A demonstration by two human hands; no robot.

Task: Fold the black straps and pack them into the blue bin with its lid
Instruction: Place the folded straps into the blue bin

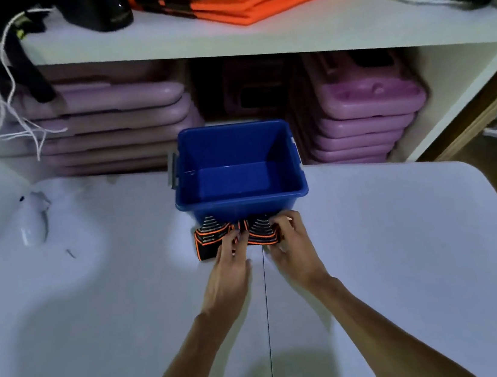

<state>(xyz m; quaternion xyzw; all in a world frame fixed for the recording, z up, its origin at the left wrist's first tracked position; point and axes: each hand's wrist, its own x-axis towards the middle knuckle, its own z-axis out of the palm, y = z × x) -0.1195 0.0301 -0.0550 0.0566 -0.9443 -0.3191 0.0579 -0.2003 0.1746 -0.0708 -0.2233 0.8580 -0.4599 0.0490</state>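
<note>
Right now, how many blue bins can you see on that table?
1. The blue bin stands open on the white table, just beyond both hands, which are working the black straps against its near wall. No lid is in view.

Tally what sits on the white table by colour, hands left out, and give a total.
Blue: 1, the open bin at the table's far edge
Black with orange trim: 1, the strap bundle under the left hand and right hand
White: 1, a small object at the far left
Total: 3
</note>
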